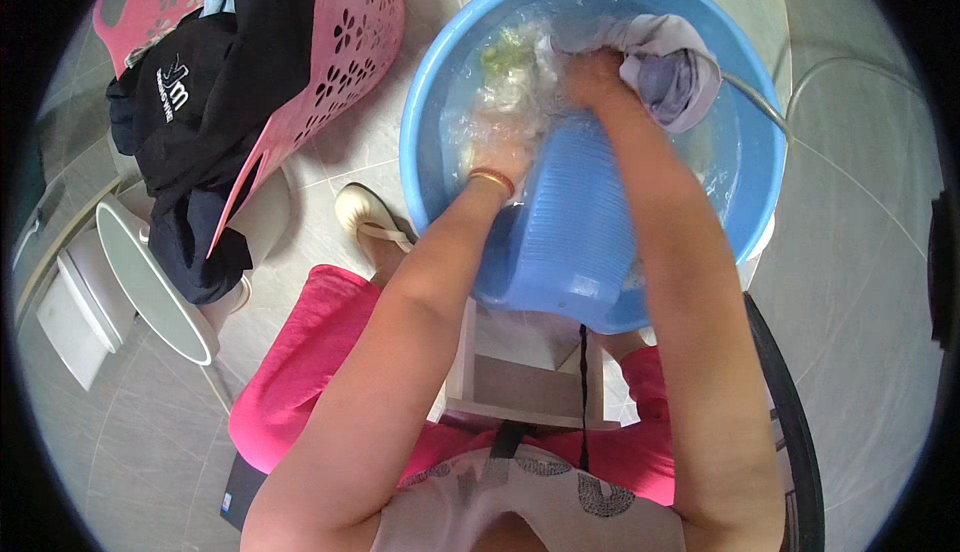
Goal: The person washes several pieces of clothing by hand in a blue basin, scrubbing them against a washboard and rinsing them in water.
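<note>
A large round blue basin (408,142) of water stands before me, with a ridged blue washboard (582,217) leaning on its near side. My right hand (593,79) is low in the basin beyond the board, its curled fingers closed on a wet pale lilac garment (680,77) that bunches up to its right. My left hand (500,157), with an orange band at the wrist, is partly under the splashing water left of the board; its fingers are blurred. Next to it, a whitish and green wet cloth (510,62) shows through the water.
At the upper left stands a pink perforated laundry basket (355,42), with dark clothes (215,82) spilling over its edge. A pale grey-green basin (155,282) is tilted below it. A grey hose (760,102) passes over the blue basin's right rim. A low stool (525,382) is between my legs.
</note>
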A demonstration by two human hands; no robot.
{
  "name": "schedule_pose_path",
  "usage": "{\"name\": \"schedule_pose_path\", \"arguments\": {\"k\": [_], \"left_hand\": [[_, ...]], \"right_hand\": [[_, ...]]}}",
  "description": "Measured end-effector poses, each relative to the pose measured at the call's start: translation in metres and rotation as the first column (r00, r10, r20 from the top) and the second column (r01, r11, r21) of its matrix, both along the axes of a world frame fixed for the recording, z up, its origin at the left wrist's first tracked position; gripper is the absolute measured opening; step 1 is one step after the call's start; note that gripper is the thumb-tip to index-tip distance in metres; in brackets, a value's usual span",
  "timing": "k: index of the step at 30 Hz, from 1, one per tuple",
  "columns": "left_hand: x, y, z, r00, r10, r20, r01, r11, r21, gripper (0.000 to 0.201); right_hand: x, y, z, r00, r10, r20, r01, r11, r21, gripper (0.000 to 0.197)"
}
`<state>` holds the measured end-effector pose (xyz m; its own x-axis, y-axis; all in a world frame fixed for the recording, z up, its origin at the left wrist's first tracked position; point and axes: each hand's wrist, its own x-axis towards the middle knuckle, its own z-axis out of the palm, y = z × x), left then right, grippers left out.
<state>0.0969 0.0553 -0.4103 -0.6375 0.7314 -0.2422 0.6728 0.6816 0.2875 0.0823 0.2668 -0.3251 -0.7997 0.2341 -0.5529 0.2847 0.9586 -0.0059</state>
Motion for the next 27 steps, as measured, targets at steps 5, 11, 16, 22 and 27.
{"name": "schedule_pose_path", "arguments": {"k": [5, 11, 16, 22, 27], "left_hand": [[0.003, 0.068, 0.059, 0.782, 0.350, 0.516, -0.299, 0.937, -0.182, 0.039], [0.017, 0.058, 0.114, 0.980, -0.066, 0.189, 0.142, 0.893, -0.427, 0.037], [0.042, -0.008, 0.146, 0.987, 0.071, 0.145, -0.061, 0.995, -0.078, 0.029], [0.036, -0.005, 0.207, 0.958, 0.216, 0.188, -0.252, 0.948, 0.196, 0.023], [0.008, 0.034, 0.219, 0.992, 0.128, -0.006, -0.120, 0.942, 0.314, 0.060]], "right_hand": [[0.029, 0.046, -0.017, 0.986, -0.111, -0.123, 0.118, 0.992, 0.052, 0.036], [0.034, 0.010, -0.016, 0.922, -0.335, -0.192, 0.331, 0.942, -0.054, 0.032], [0.054, -0.049, 0.080, 0.959, -0.148, -0.240, 0.057, 0.934, -0.352, 0.038], [0.086, -0.027, 0.139, 0.824, -0.493, -0.281, 0.158, 0.675, -0.721, 0.048], [0.071, 0.005, 0.113, 0.392, -0.642, -0.659, 0.427, 0.761, -0.488, 0.061]]}}
